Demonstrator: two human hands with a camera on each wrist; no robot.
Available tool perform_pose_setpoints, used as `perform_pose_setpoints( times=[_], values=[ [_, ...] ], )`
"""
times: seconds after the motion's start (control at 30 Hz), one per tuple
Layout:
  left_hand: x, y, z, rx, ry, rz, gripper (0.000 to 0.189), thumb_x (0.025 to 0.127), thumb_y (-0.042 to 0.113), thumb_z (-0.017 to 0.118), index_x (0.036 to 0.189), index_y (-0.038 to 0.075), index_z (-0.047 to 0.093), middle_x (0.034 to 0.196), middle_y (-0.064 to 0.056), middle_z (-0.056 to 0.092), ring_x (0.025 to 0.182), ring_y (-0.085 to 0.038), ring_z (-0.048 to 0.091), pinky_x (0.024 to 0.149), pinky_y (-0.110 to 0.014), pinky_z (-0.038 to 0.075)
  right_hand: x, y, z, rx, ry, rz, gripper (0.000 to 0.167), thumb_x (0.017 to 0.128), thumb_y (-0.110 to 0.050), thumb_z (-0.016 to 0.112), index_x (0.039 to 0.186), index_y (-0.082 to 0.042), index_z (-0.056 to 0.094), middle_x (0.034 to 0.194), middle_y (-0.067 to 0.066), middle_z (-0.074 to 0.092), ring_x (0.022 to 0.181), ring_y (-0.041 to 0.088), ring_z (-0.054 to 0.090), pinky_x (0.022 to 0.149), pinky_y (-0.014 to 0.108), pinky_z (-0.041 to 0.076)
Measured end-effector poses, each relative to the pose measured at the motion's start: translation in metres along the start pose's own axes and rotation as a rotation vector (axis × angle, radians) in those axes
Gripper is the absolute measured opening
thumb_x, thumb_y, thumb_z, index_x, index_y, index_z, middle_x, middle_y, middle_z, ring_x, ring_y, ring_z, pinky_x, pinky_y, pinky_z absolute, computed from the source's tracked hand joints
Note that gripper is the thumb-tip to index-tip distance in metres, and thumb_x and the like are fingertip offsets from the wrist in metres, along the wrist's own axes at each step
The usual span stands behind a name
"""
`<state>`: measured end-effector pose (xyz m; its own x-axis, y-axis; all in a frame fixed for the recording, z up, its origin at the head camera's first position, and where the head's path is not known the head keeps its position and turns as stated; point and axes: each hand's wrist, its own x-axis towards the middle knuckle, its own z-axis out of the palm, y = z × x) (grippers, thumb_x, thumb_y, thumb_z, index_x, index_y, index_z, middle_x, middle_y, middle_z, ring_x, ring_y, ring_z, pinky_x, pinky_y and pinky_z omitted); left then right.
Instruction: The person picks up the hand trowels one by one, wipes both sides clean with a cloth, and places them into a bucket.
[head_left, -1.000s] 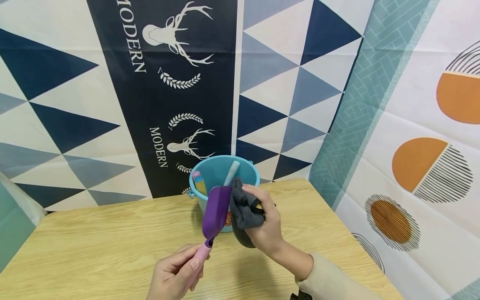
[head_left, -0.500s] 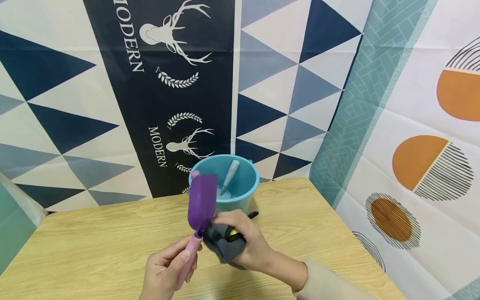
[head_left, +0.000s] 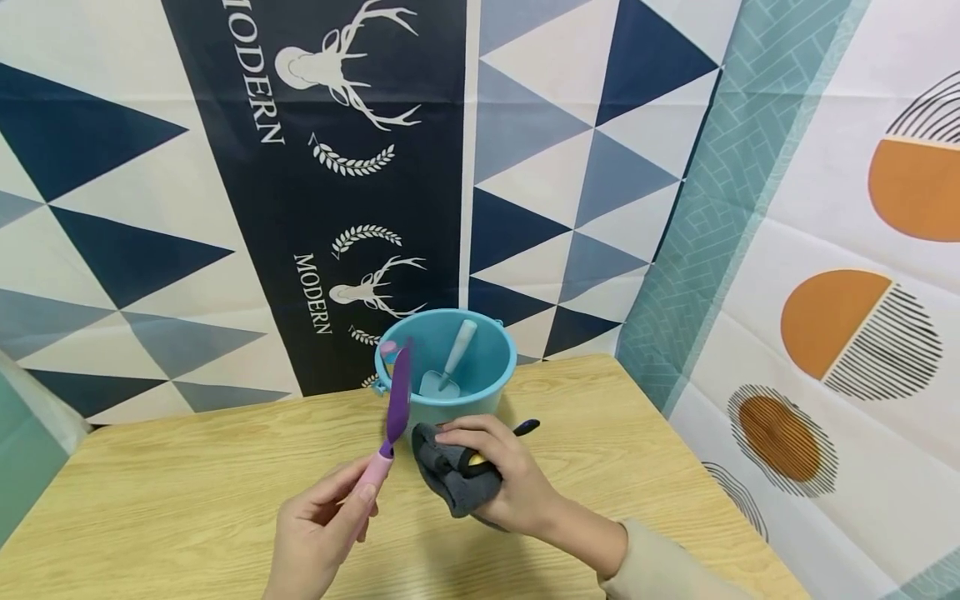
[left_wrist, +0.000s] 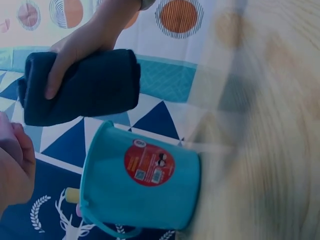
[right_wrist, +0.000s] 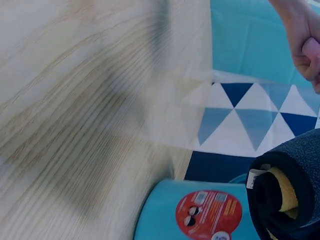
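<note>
In the head view my left hand (head_left: 318,525) grips the pink handle of a toy shovel, its purple blade (head_left: 400,400) pointing up and seen nearly edge-on. My right hand (head_left: 513,483) holds a folded dark grey cloth (head_left: 453,483) just right of the shovel, with a small gap between them. The right wrist view shows the rolled end of the cloth (right_wrist: 300,185), with a yellow inner layer and a white tag. Behind both hands stands a light blue bucket (head_left: 487,400). Inside it leans a small pale blue spade (head_left: 459,350). The left palm is hidden.
A pink-topped item (head_left: 387,348) also sits in the bucket, partly behind the blade. All this is on a wooden table (head_left: 187,492). Patterned wall cloths (head_left: 540,167) rise close behind the table and along its right side.
The cloth has moved from beside the blade, down past the shovel's neck, then slightly away to the right. My left hand has shifted a little left, turning the blade from broadside to edge-on.
</note>
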<state>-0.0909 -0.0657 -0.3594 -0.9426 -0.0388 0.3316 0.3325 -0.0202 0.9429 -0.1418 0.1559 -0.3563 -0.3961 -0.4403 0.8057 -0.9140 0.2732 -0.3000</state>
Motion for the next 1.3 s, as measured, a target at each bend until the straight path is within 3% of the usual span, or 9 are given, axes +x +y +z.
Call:
perform_pose_setpoints(
  times=[0.1,0.33,0.6,0.77,1.07,1.3],
  values=[
    [0.005,0.003,-0.002,0.066,0.054,-0.045,0.022,0.088,0.004,0.062,0.108,0.002,0.068,0.072,-0.001,0.061,0.048,-0.013,0.048,0.041,-0.027,0.041,-0.002,0.004,-0.004,-0.054,-0.011,0.008,0.037,0.087,-0.024,0.064,0.122,-0.012,0.056,0.118,0.011,0.055,0.110,0.024,0.055,0.092,0.033,0.049],
    [0.015,0.002,-0.008,0.160,0.075,-0.013,0.024,0.084,0.000,0.064,0.108,0.000,0.068,0.076,0.003,0.063,0.051,-0.008,0.048,0.040,-0.024,0.041,-0.008,0.010,-0.009,-0.162,-0.036,0.000,0.036,0.088,-0.027,0.063,0.120,-0.015,0.058,0.115,0.010,0.057,0.107,0.022,0.056,0.088,0.035,0.050],
    [0.023,0.004,-0.011,0.363,0.069,0.007,0.027,0.080,0.007,0.071,0.105,0.015,0.072,0.085,0.003,0.064,0.069,-0.005,0.053,0.048,-0.022,0.046,-0.013,0.012,-0.014,-0.240,-0.068,-0.007,0.036,0.088,-0.034,0.061,0.121,-0.017,0.059,0.115,0.010,0.058,0.105,0.020,0.056,0.085,0.037,0.048],
    [0.028,0.008,-0.010,0.449,0.060,-0.019,0.029,0.077,0.006,0.072,0.102,0.021,0.073,0.088,0.005,0.064,0.071,-0.005,0.053,0.051,-0.021,0.047,-0.017,0.014,-0.016,-0.280,-0.082,-0.015,0.037,0.088,-0.035,0.062,0.121,-0.018,0.059,0.115,0.007,0.059,0.106,0.020,0.055,0.085,0.038,0.048],
    [0.043,0.009,-0.007,0.567,0.042,0.080,0.029,0.074,0.008,0.071,0.100,0.020,0.073,0.088,0.006,0.066,0.068,-0.003,0.056,0.053,-0.020,0.047,-0.020,0.017,-0.017,-0.342,-0.094,-0.085,0.032,0.090,-0.033,0.059,0.119,-0.019,0.060,0.115,0.005,0.060,0.105,0.019,0.057,0.084,0.035,0.048],
    [0.052,0.012,-0.004,0.630,0.018,0.100,0.029,0.073,0.011,0.072,0.101,0.018,0.073,0.088,0.002,0.066,0.069,-0.006,0.055,0.052,-0.019,0.045,-0.022,0.017,-0.018,-0.392,-0.118,-0.128,0.030,0.089,-0.027,0.061,0.118,-0.022,0.061,0.113,0.002,0.060,0.098,0.016,0.057,0.080,0.032,0.048]
  ],
)
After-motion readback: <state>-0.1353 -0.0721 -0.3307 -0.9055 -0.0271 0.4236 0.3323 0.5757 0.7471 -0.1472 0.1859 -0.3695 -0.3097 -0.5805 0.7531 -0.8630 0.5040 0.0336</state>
